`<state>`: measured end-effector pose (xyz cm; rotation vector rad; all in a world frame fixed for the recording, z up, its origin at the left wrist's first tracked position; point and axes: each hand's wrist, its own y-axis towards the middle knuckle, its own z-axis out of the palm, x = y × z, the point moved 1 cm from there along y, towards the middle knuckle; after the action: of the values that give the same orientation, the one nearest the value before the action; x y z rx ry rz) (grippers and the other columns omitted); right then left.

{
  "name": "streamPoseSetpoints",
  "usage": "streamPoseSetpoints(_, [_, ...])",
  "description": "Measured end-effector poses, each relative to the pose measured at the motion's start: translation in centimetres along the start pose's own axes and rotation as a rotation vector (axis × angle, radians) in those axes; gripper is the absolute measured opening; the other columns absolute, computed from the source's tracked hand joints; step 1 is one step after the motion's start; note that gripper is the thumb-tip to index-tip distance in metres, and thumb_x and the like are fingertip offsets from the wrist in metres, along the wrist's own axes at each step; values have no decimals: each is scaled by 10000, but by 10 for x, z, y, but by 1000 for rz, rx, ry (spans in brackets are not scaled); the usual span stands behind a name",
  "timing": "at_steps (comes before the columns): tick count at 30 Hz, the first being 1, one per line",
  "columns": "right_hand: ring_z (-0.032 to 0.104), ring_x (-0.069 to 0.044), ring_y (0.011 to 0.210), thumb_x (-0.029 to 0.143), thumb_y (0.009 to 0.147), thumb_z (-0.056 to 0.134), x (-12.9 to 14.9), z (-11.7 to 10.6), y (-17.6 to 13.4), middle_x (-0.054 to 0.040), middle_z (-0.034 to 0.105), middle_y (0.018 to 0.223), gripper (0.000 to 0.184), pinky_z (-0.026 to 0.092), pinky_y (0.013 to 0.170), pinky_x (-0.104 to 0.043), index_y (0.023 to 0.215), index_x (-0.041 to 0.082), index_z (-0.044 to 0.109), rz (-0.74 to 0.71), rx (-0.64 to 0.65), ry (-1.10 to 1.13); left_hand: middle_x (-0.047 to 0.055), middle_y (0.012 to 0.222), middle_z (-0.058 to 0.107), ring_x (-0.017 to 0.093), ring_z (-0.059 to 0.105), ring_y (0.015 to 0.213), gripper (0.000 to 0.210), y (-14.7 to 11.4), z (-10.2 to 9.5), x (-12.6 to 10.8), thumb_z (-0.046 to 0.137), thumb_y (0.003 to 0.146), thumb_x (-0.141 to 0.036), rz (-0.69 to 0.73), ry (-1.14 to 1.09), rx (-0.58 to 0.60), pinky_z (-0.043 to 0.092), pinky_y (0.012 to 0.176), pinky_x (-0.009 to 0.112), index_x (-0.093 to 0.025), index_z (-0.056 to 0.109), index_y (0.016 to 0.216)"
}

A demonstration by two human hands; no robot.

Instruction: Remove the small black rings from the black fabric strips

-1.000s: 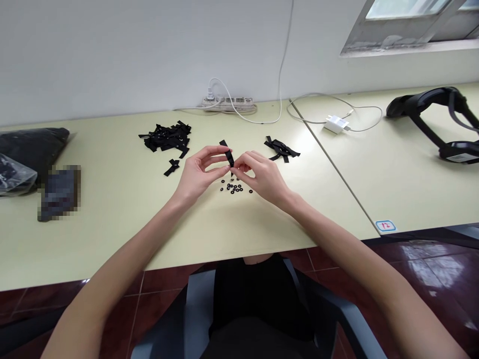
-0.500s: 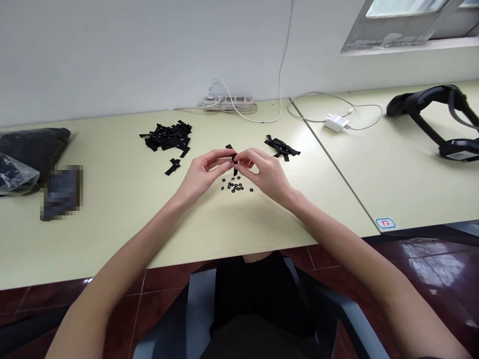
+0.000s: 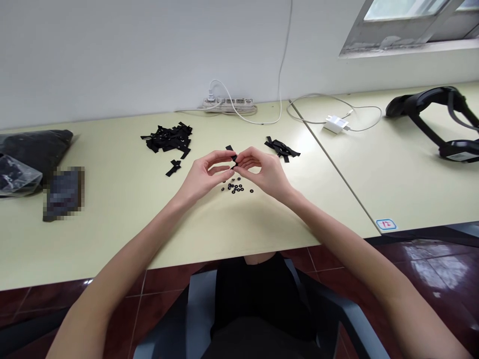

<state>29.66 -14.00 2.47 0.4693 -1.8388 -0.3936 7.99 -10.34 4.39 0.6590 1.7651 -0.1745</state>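
Between my two hands is a short black fabric strip [image 3: 229, 148], its upper end sticking out above the fingertips. My left hand [image 3: 204, 175] pinches it from the left with thumb and fingers. From the right, my right hand [image 3: 266, 172] grips the same strip, fingers curled. The part between the fingertips is mostly hidden. Just below the hands, several small black ring-shaped pieces [image 3: 236, 186] lie scattered on the table. A large pile of black strips [image 3: 168, 138] lies to the left, with a few loose strips [image 3: 173, 168] in front. A smaller strip pile [image 3: 282, 148] lies right.
A power strip [image 3: 229, 104] with white cables sits against the wall. A white charger [image 3: 336, 124] and a black headset [image 3: 430, 119] are on the right. At the left lie a dark plastic bag [image 3: 33, 149] and a blurred dark item [image 3: 64, 194]. The table [image 3: 239, 229] has a seam on the right.
The strip's lower end, which hung below my fingers before, no longer shows there. My left fingers and thumb are spread slightly wider apart. The piles look the same.
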Motion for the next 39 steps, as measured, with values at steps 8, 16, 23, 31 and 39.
streamPoseSetpoints(8, [765,-199,880,538,972,852,5,-4,1,-28,790,955,335,672,905,-418,1021,241,703,58,-8,57,82,1483,724,298,644,1412,188,-1,2,4,796,1058,-401,300,456,-53,544,1206,505,-278,790,1201])
streamPoseSetpoints(16, [782,-209,892,588,921,886,5,-6,4,-37,799,969,400,660,920,-430,1007,236,716,156,69,170,72,1394,796,301,708,1322,323,-3,1,-2,723,1107,-481,268,518,15,534,1198,492,-287,739,1365])
streamPoseSetpoints(23, [786,-216,903,608,921,888,6,-9,5,-39,793,956,429,654,922,-429,1007,233,699,163,103,161,59,1200,847,272,799,1156,300,-3,2,-4,675,1128,-515,187,402,67,595,1064,415,-256,743,1264])
streamPoseSetpoints(31, [814,-228,934,657,948,859,6,-11,4,-61,821,974,472,647,918,-416,1058,229,693,159,151,156,66,1092,877,265,839,1052,319,-2,-1,-1,710,1104,-542,115,243,48,632,977,379,-242,805,1156])
streamPoseSetpoints(39, [732,-171,829,509,1102,676,6,-10,4,-26,792,941,270,594,833,-359,1046,245,661,96,109,1,90,1004,862,243,831,969,344,-1,0,-8,769,1062,-556,31,24,47,647,967,388,-212,790,1071])
